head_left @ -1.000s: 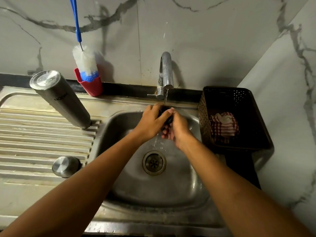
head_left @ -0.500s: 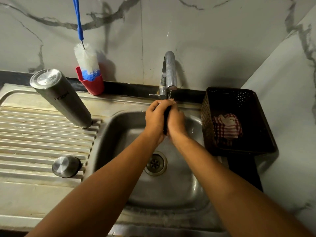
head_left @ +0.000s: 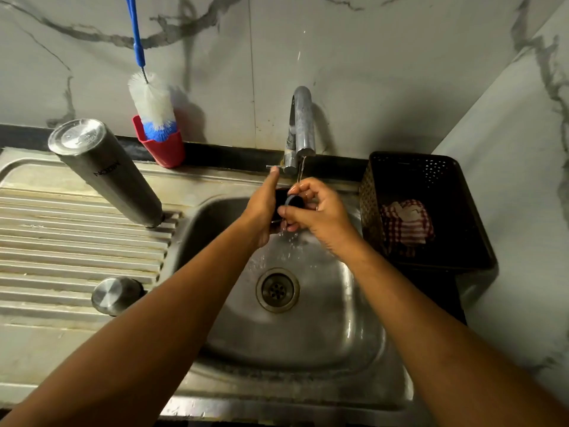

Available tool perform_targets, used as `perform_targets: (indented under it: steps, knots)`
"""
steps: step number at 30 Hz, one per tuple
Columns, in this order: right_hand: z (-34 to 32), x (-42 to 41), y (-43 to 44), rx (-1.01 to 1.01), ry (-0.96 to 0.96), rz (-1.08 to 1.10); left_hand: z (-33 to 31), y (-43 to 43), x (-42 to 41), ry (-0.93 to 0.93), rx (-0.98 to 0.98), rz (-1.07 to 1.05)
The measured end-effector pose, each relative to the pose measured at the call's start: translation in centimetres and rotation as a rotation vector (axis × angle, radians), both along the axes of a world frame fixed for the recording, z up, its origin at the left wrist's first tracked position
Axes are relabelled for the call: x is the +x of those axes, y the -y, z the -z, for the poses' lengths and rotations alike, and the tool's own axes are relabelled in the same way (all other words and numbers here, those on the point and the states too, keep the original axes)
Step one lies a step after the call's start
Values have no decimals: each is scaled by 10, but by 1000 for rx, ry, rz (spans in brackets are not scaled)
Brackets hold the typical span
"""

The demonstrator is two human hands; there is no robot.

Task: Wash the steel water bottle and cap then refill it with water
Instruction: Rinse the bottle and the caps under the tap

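The steel water bottle (head_left: 106, 172) stands upside down on the drainboard, left of the basin. Its steel cap (head_left: 115, 294) lies nearer me on the ribs. Under the running tap (head_left: 301, 127), my right hand (head_left: 320, 215) pinches a small dark round piece (head_left: 294, 201) in the thin stream. My left hand (head_left: 261, 208) is pressed against the same piece from the left, thumb pointing up toward the tap lever. Its fingers are hidden behind the hand. Water drips off both hands into the sink (head_left: 354, 334).
A blue-handled bottle brush (head_left: 151, 103) stands in a red cup (head_left: 164, 147) against the marble wall. A black perforated basket (head_left: 431, 180) holding a red checked cloth (head_left: 406, 223) sits right of the basin. The drain (head_left: 277, 289) lies below my hands.
My hands have come apart from a clasped rub. The right hand now shows the dark piece under the stream, and the left thumb points up near the tap.
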State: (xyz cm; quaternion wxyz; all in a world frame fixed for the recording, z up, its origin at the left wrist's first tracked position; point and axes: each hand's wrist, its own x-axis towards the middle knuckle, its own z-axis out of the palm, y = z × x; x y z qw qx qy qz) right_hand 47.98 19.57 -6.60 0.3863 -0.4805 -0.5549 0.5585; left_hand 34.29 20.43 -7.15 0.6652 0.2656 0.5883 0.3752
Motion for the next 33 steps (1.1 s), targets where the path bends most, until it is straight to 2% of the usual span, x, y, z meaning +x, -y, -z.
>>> perform_targets:
  steps: [2,4,7,10,15,18,20,22,24,27,29,31,33]
  knots:
    - [-6,-1,-2,-15,-51,101,1,1,4,23,80,115]
    - [-9,-1,-2,2,-41,140,3,3,10,94,110,114]
    - [-11,1,0,-5,-92,54,3,2,9,286,23,29]
    - [-8,7,0,3,-19,27,-3,1,8,352,-100,28]
    - [-6,5,-8,123,134,133,-5,-3,14,283,-85,66]
    - [-7,5,-8,32,91,55,-3,-7,9,301,-143,-43]
    - [-9,5,-7,-20,56,8,-1,-8,7,290,-143,-36]
    - [-11,3,-7,-12,43,52,0,-6,10,242,-78,31]
    - [-9,3,-10,-30,20,121,-3,-4,14,108,34,49]
    - [-3,5,-10,-230,-75,100,-3,-2,12,-57,221,-34]
    - [2,7,-8,-267,-55,60,-1,-1,7,-67,293,4]
    - [5,7,-8,-144,12,119,-4,3,6,-65,299,57]
    - [6,9,-12,114,206,162,-7,5,9,-142,322,106]
